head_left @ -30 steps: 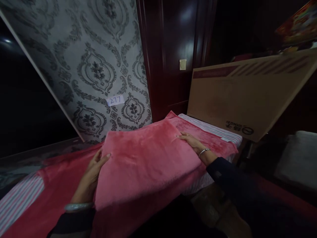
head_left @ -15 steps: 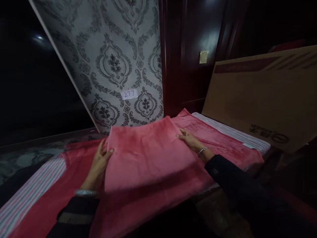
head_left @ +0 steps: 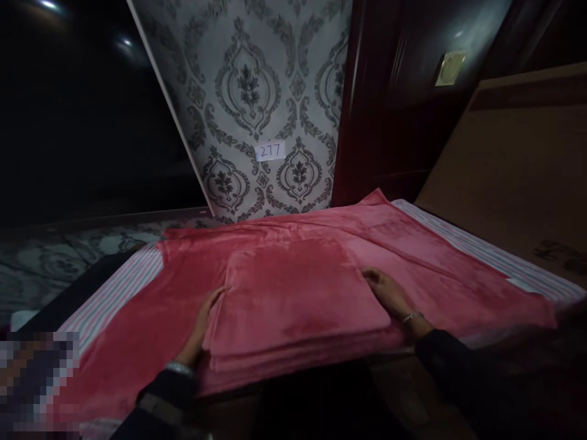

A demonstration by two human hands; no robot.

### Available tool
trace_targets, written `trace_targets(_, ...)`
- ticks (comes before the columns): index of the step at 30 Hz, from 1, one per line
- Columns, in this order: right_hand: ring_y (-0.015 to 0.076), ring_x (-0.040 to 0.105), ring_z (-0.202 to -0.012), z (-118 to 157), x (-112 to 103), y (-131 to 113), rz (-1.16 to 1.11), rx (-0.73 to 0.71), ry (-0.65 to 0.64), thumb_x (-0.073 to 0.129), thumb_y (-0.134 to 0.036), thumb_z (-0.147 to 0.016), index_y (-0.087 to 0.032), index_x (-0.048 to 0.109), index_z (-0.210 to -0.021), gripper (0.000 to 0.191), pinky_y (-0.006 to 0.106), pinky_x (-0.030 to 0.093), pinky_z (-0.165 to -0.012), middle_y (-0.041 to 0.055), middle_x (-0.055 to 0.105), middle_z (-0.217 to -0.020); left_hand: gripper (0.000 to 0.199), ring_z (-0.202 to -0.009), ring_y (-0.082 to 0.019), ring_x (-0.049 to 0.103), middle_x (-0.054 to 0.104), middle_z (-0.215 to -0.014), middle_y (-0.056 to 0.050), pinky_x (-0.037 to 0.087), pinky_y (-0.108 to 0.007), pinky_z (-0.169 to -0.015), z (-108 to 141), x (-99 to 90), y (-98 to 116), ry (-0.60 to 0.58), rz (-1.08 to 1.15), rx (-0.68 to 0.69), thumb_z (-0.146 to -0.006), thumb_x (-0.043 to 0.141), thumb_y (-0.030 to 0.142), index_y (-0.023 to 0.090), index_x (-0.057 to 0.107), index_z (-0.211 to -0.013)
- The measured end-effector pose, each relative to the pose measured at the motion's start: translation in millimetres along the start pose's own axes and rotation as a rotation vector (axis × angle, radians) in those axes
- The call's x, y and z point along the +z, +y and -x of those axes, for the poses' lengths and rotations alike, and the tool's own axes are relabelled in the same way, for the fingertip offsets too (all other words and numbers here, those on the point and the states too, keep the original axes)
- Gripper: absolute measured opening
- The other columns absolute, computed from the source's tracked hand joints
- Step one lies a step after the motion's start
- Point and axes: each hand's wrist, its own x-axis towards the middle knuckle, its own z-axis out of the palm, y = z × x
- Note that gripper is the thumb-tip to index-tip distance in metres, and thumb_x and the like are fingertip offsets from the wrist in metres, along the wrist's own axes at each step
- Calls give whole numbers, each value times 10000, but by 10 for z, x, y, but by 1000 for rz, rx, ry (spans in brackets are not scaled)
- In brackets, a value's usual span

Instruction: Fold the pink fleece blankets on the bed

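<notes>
A folded pink plush cloth [head_left: 293, 299] lies flat in front of me, on top of several matching layers whose edges show at the front. My left hand [head_left: 204, 321] is at its left edge, the fingertips resting on the upper left side and the thumb not clearly seen. At the right edge, my right hand [head_left: 385, 290] has its fingers curled onto the cloth's border. Beneath the stack, a wide pink plush sheet [head_left: 444, 275] is spread out with creases toward the back.
A striped cloth [head_left: 123, 281] shows under the pink sheet on both sides. Patterned wallpaper [head_left: 247, 79] with a "277" label [head_left: 270, 150] stands behind. A large cardboard box [head_left: 518, 165] is at the right, a dark screen-like panel [head_left: 82, 134] at the left. Someone's blurred part appears at lower left.
The folded cloth, held raised and tilted before, has come down flat onto the layers. Both hands lowered with it, and the view has shifted so the wall appears farther right.
</notes>
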Motion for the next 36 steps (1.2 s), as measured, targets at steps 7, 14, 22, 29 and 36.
trace_targets(7, 259, 684, -1066, 127, 4, 1, -219, 425, -149, 666, -562, -823, -227, 737, -1020, 396, 413, 545, -984, 73, 760, -1114, 466, -1167, -366, 686, 794, -1020, -119, 572, -458, -1011, 58, -78, 102, -131, 334, -502, -575, 860, 418, 195, 764, -972)
trace_targets(14, 246, 707, -941, -7, 155, -305, -354, 583, -286, 783, -418, -716, -213, 700, -852, 260, 381, 568, -935, 76, 768, -961, 530, -1015, -323, 755, 791, -1020, -115, 640, -425, -872, -48, 98, 201, -222, 465, -612, -680, 847, 359, 177, 719, -1161)
trace_targets(22, 217, 698, -852, -170, 21, -640, -467, 338, -262, 833, -381, -645, -215, 672, -1044, 461, 325, 582, -782, 41, 754, -963, 760, -1236, -300, 648, 710, -1316, -47, 557, -382, -1042, -308, 136, 535, -230, 199, -159, -588, 867, 308, 258, 657, -1317)
trace_targets(29, 221, 680, -870, -252, -413, -271, -125, 420, 63, 705, -196, -731, -184, 587, -1334, 615, 418, 591, -813, 87, 706, -1036, 819, -988, -237, 735, 712, -1252, -144, 599, -377, -906, -264, 17, 286, -224, 175, -430, -738, 811, 296, 206, 501, -1491)
trace_targets(36, 257, 581, -1258, -49, 900, -992, 115, -403, -442, 589, -332, -962, -263, 717, -1215, 291, 500, 429, -1135, 68, 683, -1292, 610, -1495, -273, 397, 494, -1581, -86, 297, -455, -1245, -370, 286, 570, -350, -91, 65, -938, 570, 471, 236, 515, -1499)
